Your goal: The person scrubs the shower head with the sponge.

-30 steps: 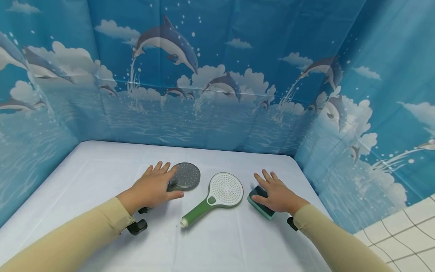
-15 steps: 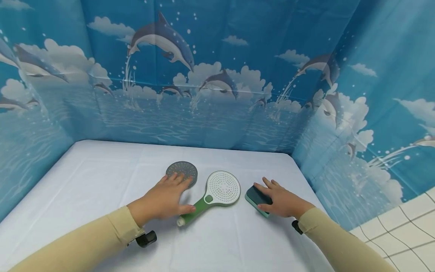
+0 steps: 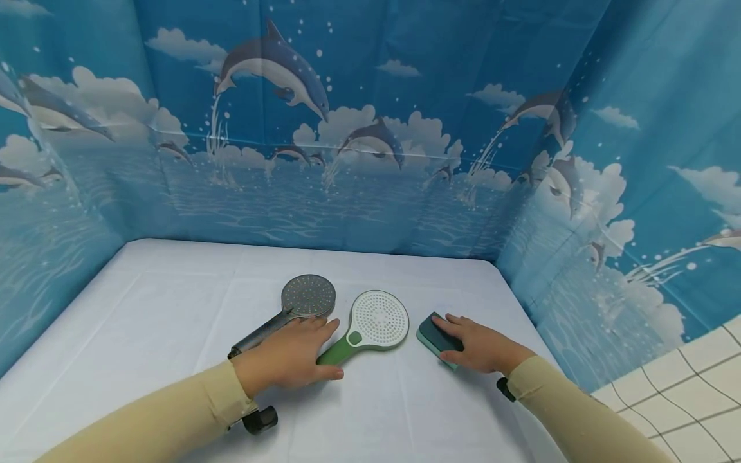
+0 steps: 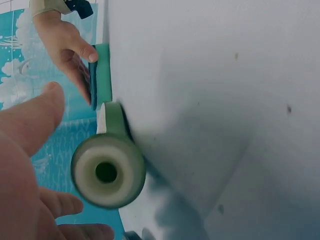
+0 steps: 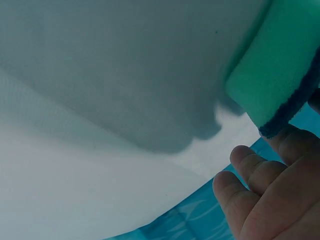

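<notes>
My left hand (image 3: 289, 354) is over the green handle of a white-faced shower head (image 3: 380, 319), fingers spread and thumb apart. In the left wrist view the hollow end of its handle (image 4: 80, 172) faces the camera, with thumb and fingers around it but not closed. Behind that hand a dark grey shower head (image 3: 309, 296) lies on the white cloth, part of its handle covered. On the right, my right hand (image 3: 486, 347) lies over a sponge (image 3: 437, 337) with a dark top and green body. Its relaxed fingertips are at the dark layer (image 5: 292, 107) in the right wrist view.
White cloth (image 3: 370, 411) covers the table. A blue dolphin-print curtain (image 3: 359, 199) rises behind it and at both sides. Pale tiles (image 3: 689, 392) show at the lower right. A black wrist camera (image 3: 260, 420) hangs under the left sleeve.
My left hand has moved right and toward me, from beside the grey shower head to above the green handle, uncovering the grey one. The right hand has settled slightly lower over the sponge.
</notes>
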`<state>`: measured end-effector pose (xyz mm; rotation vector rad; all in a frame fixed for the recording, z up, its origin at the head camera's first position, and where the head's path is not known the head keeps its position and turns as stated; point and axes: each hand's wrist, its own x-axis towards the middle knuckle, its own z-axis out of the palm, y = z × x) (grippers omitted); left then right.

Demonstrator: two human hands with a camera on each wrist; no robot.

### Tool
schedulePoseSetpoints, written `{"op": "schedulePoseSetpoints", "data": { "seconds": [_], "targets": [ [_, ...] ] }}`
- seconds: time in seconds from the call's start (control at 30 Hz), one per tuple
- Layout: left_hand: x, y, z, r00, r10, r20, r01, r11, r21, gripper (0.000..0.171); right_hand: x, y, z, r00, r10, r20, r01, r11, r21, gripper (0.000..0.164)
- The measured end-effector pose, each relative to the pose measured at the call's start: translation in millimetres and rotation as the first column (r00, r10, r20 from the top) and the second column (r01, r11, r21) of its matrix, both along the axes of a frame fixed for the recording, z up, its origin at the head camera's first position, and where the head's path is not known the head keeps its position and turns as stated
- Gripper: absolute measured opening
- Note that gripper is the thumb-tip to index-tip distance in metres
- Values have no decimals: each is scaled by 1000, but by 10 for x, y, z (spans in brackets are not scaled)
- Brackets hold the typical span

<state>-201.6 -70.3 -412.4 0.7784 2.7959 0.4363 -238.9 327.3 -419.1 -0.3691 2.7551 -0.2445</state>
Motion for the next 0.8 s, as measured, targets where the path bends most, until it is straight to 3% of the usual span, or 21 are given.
{"op": "schedulePoseSetpoints", "data": {
  "seconds": [0.4, 0.8],
  "targets": [
    [42, 74, -125, 1000, -2, 5, 2, 999, -44, 93, 20, -2, -50, 1000, -3, -7, 2, 1000, -9, 83],
    [72, 109, -158, 999, -10, 39, 11, 1000, -4, 79, 26, -9, -48, 1000, 8, -19, -8, 1000, 4, 84]
  ]
}}
